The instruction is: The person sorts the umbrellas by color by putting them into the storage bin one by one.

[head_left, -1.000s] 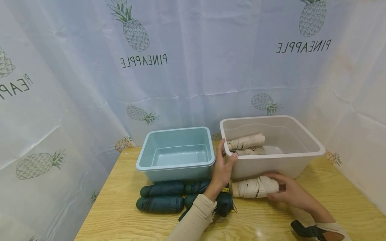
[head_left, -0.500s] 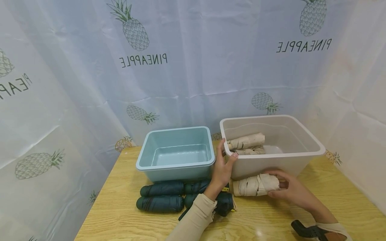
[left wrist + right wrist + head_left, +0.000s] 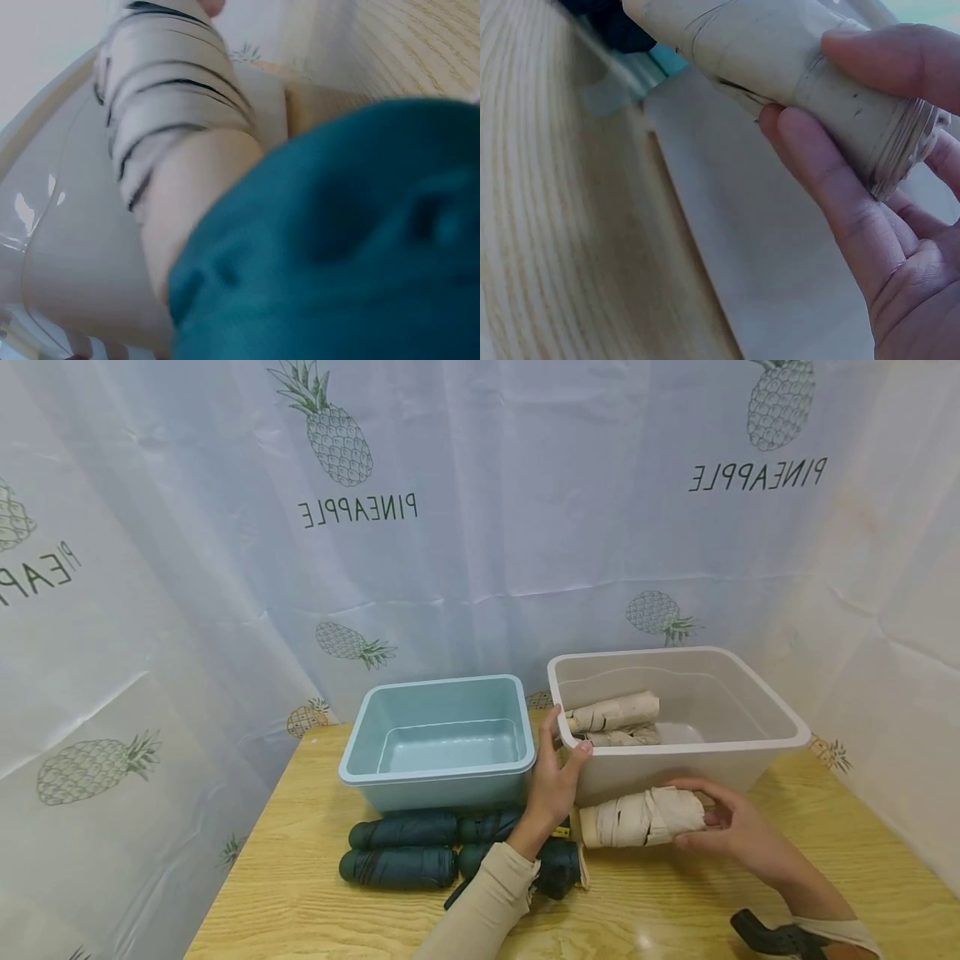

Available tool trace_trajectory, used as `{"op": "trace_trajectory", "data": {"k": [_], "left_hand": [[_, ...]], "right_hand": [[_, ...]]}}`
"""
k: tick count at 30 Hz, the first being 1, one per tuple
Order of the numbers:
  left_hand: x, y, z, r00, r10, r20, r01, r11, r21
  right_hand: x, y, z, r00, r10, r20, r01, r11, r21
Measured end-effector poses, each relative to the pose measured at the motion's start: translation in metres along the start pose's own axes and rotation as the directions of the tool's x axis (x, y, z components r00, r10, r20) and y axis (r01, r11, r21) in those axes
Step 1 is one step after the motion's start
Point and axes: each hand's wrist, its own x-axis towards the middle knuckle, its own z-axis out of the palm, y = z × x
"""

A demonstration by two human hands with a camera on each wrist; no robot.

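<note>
In the head view my right hand (image 3: 731, 831) holds one end of a beige folded umbrella (image 3: 637, 818), thumb on the near side and fingers behind. The right wrist view shows thumb and fingers pinching that umbrella (image 3: 757, 56) near its layered end, above the table. My left hand (image 3: 553, 785) grips the front left corner of a beige plastic bin (image 3: 675, 748), thumb over the front rim. Inside the bin lie beige folded umbrellas (image 3: 615, 712), one upon another. A blurred teal shape (image 3: 322, 247) fills much of the left wrist view.
Left of the bin stands a light blue basin (image 3: 435, 774). Several dark green folded umbrellas (image 3: 397, 868) lie in front of it, partly behind my left forearm. The wooden table (image 3: 300, 918) ends before a pineapple-print curtain (image 3: 480, 527).
My right hand has raised the beige folded umbrella a little and shifted it slightly right, its right end higher now. The left hand has stayed at the bin's corner.
</note>
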Motion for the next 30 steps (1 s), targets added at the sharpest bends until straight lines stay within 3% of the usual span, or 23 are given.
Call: {"op": "trace_trajectory", "data": {"k": [5,19,23,30], "left_hand": [[0.0,0.0,0.0,1.0,0.009,-0.001,-0.009,1.0,0.004],[-0.001,0.001,0.0,1.0,0.003,0.002,-0.003,1.0,0.013],[-0.001,0.001,0.0,1.0,0.0,0.005,0.0,1.0,0.005],[-0.002,0.001,-0.001,1.0,0.002,0.012,-0.002,1.0,-0.006]], "right_hand": [[-0.002,-0.007,-0.003,1.0,-0.016,-0.017,0.017,0.999,0.029],[-0.006,-0.015,-0.012,0.982,-0.179,-0.054,0.184,0.975,0.125],[-0.006,-0.02,-0.017,0.978,-0.202,-0.047,0.207,0.958,0.199],[-0.005,-0.033,-0.028,0.975,-0.216,-0.054,0.223,0.948,0.227]]}}
